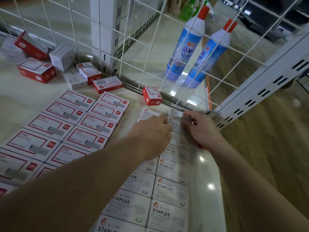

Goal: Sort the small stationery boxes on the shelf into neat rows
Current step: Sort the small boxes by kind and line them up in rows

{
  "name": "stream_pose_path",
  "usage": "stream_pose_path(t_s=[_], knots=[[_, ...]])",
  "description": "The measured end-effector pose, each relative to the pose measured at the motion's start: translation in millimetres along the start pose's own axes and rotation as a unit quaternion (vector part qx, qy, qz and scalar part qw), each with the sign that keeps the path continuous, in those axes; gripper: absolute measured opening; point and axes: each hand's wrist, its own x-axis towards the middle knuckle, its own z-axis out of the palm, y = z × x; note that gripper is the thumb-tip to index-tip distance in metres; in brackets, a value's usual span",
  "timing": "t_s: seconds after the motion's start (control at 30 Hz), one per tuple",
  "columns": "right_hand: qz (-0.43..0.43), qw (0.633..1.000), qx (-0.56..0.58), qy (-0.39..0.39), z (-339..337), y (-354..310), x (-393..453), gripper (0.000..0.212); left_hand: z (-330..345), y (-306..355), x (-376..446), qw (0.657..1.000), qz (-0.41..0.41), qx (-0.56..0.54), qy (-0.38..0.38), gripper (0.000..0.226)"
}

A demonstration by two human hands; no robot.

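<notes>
Now | both hands' fingers rest flat on STAPLES boxes | left hand | right hand

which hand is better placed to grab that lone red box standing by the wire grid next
The left hand, probably. The red box stands just beyond its fingertips, on its side of the white STAPLES boxes. The right hand lies further right, near the shelf's corner.

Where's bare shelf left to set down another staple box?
Bare shelf lies left of the red-bordered rows, below the loose pile. A strip runs between those rows and the STAPLES rows. Both hands crowd the far end.
</notes>
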Motion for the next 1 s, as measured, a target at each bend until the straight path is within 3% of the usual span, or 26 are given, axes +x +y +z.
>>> stream_pose_path(t_s=[0.4, 0.63, 0.83, 1.0], knots=[[-0.019, 1.0, -0.014, -0.005, 0.6, -1.5, 0.5, 0.015, -2.6, -0.4, -2.5, 1.0, 0.005, 0.009, -0.008, 0.039], [0.005, 0.999, -0.039, 0.022, -0.2, -11.5, -4.4, 0.029, -4.7, -3.3, -11.6, 0.998, 0.019, 0.052, -0.026, 0.048], [-0.007, 0.996, -0.042, 0.076, 3.2, -34.6, -18.5, 0.027, -21.1, -31.3, -42.0, 0.997, -0.031, 0.06, -0.029, 0.043], [0.007, 0.998, -0.019, 0.06, 9.2, -57.9, -23.9, 0.028, -46.0, -52.9, -64.5, 0.994, -0.062, 0.092, -0.025, 0.046]])
